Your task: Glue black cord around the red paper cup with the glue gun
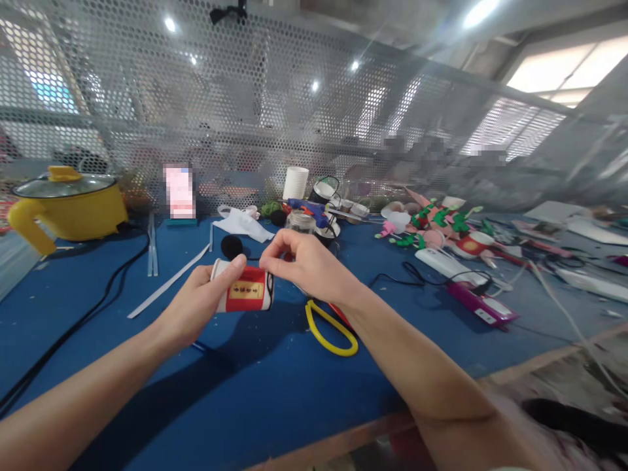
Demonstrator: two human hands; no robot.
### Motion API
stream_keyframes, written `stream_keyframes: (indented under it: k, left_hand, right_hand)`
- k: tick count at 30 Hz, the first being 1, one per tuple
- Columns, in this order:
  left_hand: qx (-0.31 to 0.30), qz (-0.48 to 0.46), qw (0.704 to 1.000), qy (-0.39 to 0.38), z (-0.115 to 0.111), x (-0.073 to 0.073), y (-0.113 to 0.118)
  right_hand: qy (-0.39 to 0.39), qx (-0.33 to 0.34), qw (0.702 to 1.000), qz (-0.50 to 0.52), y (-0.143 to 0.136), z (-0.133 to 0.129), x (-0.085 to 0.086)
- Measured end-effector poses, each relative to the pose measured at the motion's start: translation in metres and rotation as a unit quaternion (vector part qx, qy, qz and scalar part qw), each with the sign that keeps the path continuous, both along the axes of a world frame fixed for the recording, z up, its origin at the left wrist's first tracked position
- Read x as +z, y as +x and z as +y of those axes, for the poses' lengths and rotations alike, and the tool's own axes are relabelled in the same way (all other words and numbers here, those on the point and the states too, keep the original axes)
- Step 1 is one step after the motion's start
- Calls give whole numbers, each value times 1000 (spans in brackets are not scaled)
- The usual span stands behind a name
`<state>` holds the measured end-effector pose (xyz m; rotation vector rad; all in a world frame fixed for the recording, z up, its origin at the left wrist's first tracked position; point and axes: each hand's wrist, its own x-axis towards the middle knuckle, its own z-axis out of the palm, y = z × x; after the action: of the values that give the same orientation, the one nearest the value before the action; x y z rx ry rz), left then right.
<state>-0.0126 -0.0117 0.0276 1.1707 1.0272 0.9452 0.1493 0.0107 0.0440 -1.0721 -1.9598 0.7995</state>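
Left hand: you grip the red-and-white paper cup, lying sideways.
Right hand: your fingers pinch its rim end; the contact point is hidden.

The paper cup bears a yellow label with dark characters, too small to read.

Single view, head-worn camera, looking forward and down over the blue tabletop from the person's seat at its near edge. Both forearms enter from the bottom corners, and the left hand and right hand meet close to the lens at frame centre. Wide-angle optics bend the perforated metal screen at the tabletop's far side; no second view to compare.
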Motion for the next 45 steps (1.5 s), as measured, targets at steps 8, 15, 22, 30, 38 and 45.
stream_keyframes:
  k: [8, 15, 22, 30, 38, 45]
  left_hand:
    - [1, -44, 999, -29, -2, 2, 1]
    - [1, -56, 998, -15, -2, 1, 2]
    - [2, -55, 998, -12, -2, 0, 1]
    - [-4, -53, 999, -12, -1, -1, 0]
    - [-10, -63, 998, 5, -2, -1, -1]
    - [-3, -43, 999, 13, -2, -1, -1]
  right_hand:
    - [-26, 36, 996, 83, 5, 4, -2]
    - [-22, 8, 996, 85, 7, 2, 2]
    - [-6, -3, 997, 75, 7, 3, 2]
    - [0, -14, 999, 50, 7, 5, 0]
    - [-11, -9, 999, 36, 7, 4, -1]
    - [-16, -3, 999, 33, 7, 5, -2]
